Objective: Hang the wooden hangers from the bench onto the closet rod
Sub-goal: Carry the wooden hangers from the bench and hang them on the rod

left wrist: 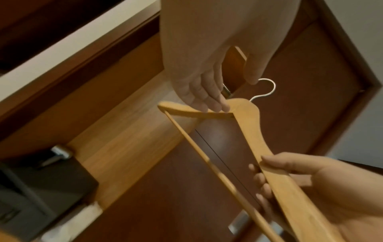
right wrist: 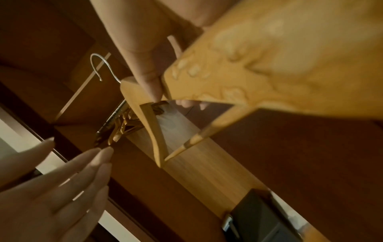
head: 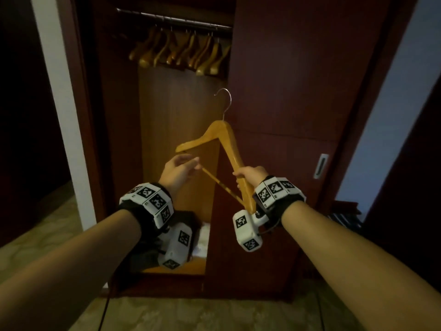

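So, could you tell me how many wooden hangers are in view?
About 8: one hanger in the right hand before the closet; a bunch of roughly seven on the rod, overlapping, so some may be hidden.

hangers [head: 181,52] on rod [head: 174,19], held hanger [head: 222,142] below

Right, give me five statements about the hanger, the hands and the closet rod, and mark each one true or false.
1. The right hand grips one arm of the wooden hanger. True.
2. The left hand is clenched round the hanger's metal hook. False: its fingers are straight, near the other arm and the crossbar, and the hook is free.
3. Other hangers already hang on the closet rod. True.
4. The held hanger's hook is over the rod. False: it is well below the rod.
5. The held hanger has no crossbar. False: a thin crossbar joins its two arms.
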The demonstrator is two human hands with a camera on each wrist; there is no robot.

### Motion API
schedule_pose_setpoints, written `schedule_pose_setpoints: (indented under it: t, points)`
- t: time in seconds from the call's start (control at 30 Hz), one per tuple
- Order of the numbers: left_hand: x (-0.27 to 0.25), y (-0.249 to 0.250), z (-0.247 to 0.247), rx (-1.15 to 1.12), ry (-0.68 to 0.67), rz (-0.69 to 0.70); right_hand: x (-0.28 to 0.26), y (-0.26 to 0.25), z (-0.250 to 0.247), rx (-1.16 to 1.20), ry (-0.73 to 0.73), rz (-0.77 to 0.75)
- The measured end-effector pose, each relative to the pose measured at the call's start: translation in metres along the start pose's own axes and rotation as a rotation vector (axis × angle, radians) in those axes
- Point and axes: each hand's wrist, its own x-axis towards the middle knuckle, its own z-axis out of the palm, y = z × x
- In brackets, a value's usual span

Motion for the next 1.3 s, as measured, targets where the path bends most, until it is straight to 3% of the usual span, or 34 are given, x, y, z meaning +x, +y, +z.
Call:
schedule_pose_setpoints:
  t: [0.13, 0.3, 0.53, 0.67, 1.0, 1.3]
  points:
    - [0.096, 0.002, -0.026, 0.022, 0.065, 0.021, 0.087, -0.045, 0.042, 0.003, -0.096, 0.014]
    - [0.202, 0.016, -0.05, 0.02, 0.119, 0.098, 0.181, -0.089, 0.087, 0.025, -0.116, 0.002]
    - [0.325, 0.014, -0.07, -0.009, 0.131, 0.159, 0.293, -0.129, 0.122, -0.038, 0.027, -0.008]
    - [0.398, 0.019, -0.07, 0.037, 0.065, 0.236, 0.341, -0.15, 0.131, -0.033, 0.129, -0.016]
    - [0.555, 0.059, -0.054, 0.001, -0.288, 0.322, 0.415, -0.217, 0.145, -0.026, 0.425, 0.017]
    - [0.624, 0.089, -0.031, 0.039, -0.378, 0.5, 0.421, -0.268, 0.137, -0.017, 0.625, -0.034]
